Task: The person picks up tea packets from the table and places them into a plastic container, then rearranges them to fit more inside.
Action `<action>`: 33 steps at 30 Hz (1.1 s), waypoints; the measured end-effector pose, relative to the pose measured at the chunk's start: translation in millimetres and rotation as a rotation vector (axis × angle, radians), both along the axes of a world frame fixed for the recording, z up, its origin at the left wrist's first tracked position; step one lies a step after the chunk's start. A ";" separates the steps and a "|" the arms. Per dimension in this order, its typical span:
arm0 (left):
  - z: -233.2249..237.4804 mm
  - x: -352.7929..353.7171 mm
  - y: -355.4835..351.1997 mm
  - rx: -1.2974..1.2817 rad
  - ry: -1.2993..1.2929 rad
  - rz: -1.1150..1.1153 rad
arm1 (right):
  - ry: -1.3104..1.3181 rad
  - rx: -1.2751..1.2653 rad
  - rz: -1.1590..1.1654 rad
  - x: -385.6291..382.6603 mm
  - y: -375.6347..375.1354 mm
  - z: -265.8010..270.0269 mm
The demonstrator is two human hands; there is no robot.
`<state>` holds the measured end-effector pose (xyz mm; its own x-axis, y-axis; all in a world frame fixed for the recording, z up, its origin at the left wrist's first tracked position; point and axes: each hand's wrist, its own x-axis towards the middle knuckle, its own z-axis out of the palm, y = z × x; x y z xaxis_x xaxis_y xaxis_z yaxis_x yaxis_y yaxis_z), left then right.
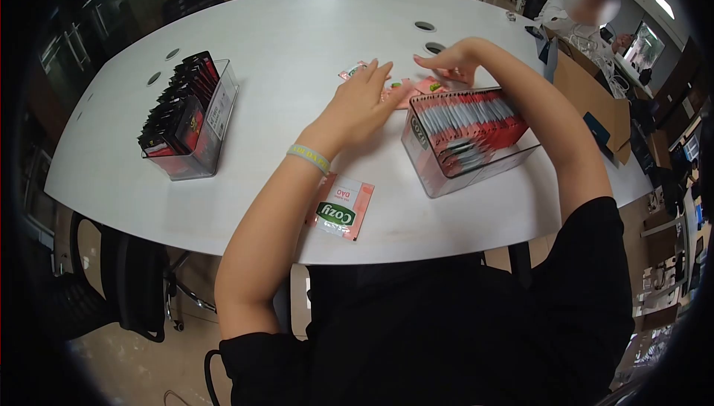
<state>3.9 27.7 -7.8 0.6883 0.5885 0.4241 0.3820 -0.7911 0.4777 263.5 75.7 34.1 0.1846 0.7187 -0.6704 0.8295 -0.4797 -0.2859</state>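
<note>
My left hand (361,102) reaches over the white table with its fingers spread, partly covering pink tea sachets. One sachet (349,73) pokes out beyond its fingers, and another pink sachet (430,87) lies between my two hands. Behind the clear box of sachets, my right hand (455,59) is bent inward with its fingers apart, close to that pink sachet; whether it touches is hard to see. The clear plastic box (428,172) holds a tight row of pink-and-white sachets (468,120). A single Cozy sachet (342,207) lies flat near my left forearm.
On the left stands another clear box (197,168) packed with black-and-red sachets (182,105). The white table (297,27) has round cable holes. At the right, a cardboard box (587,94) sits by the table edge, with another person (558,8) behind it.
</note>
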 end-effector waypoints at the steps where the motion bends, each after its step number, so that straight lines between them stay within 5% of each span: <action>1: -4.8 -0.4 4.6 -0.087 -0.001 0.011 | 0.124 -0.053 0.069 -11.8 -3.6 3.0; 8: -8.0 -7.5 10.3 -0.031 0.241 0.121 | 0.325 0.036 0.455 -111.2 -43.0 38.5; 10: -0.8 -9.8 8.3 -0.198 0.233 0.090 | 0.278 0.072 0.531 -117.7 -35.9 35.8; 18: -5.4 -12.5 11.6 -0.135 0.459 0.175 | 0.070 0.415 0.471 -83.0 -78.7 44.7; 20: 5.0 -20.2 8.9 -0.155 0.525 0.169 | 0.068 0.770 0.642 -70.3 -97.6 39.6; 25: 12.9 -35.6 3.7 -0.060 0.671 0.237 | 0.016 0.914 0.578 -58.1 -166.0 33.1; 29: 8.9 -42.7 3.8 0.141 0.584 0.217 | 0.009 1.117 0.565 -29.0 -183.2 11.3; 33: 28.5 -32.8 -11.3 0.054 0.461 0.295 | -0.119 1.267 0.547 -20.1 -180.9 -6.7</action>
